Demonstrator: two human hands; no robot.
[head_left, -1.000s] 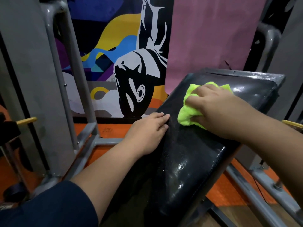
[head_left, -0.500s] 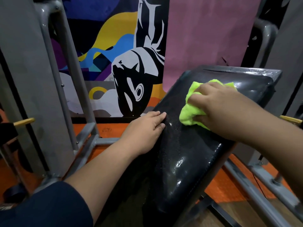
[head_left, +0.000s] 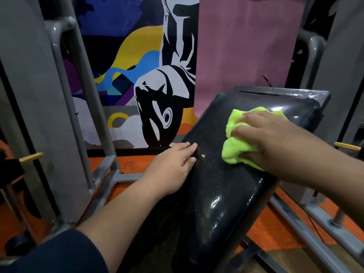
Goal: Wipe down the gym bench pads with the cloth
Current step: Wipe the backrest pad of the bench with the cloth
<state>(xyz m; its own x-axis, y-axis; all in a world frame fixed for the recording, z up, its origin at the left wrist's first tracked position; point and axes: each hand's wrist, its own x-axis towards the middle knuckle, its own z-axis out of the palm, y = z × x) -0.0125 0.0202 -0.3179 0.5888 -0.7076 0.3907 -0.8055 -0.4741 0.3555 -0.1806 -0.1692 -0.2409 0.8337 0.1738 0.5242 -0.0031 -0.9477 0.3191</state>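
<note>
pad: glossy black vinyl, long axis rising away toward far right | cloth: crumpled fluffy lime, right hand fingers clamped on it | left hand: fingers straight, together, flat on pad's left edge

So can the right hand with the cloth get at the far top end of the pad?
Probably yes: the right hand grips the cloth on the pad, and the surface beyond it looks bare.

A colourful mural covers the wall behind grey frame tubes.
</note>
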